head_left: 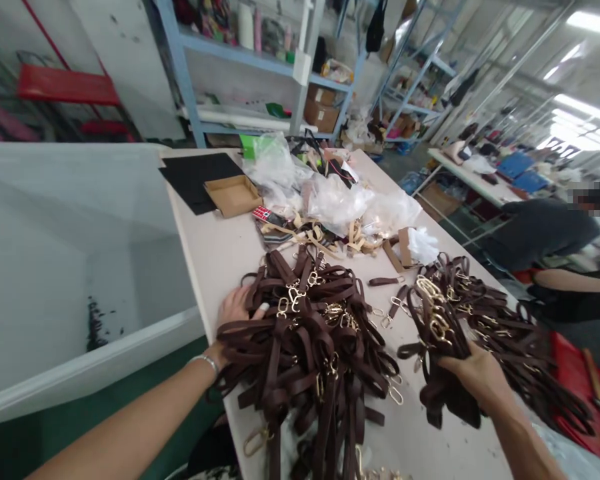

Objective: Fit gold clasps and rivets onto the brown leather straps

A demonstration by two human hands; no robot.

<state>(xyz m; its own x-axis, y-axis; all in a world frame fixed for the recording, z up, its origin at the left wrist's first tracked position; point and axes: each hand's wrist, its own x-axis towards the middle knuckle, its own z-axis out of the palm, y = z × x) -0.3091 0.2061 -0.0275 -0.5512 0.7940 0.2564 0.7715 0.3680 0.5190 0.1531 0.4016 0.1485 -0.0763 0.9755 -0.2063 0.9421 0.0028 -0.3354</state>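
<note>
A large heap of dark brown straps (325,333) with gold-coloured rings and clasps lies on the pale table, some hanging toward its near edge. At the heap's left side, my left hand (236,312) is curled around some straps, its fingers partly hidden among them. A bracelet circles that wrist. On the right, my right hand (473,373) is closed around a thick bundle of brown straps (443,353), their gold rings gathered at the far end. Behind this bundle, a second strap pile (500,313) spreads along the table's right side. A short loose strap (385,281) lies between the piles.
Clear plastic bags (335,200), tan strips and a shallow cardboard box (234,195) cover the table's far part, near black sheets (200,177). A large white bin (130,340) adjoins the left edge. Another person (545,230) is at the right, near a red surface (580,393).
</note>
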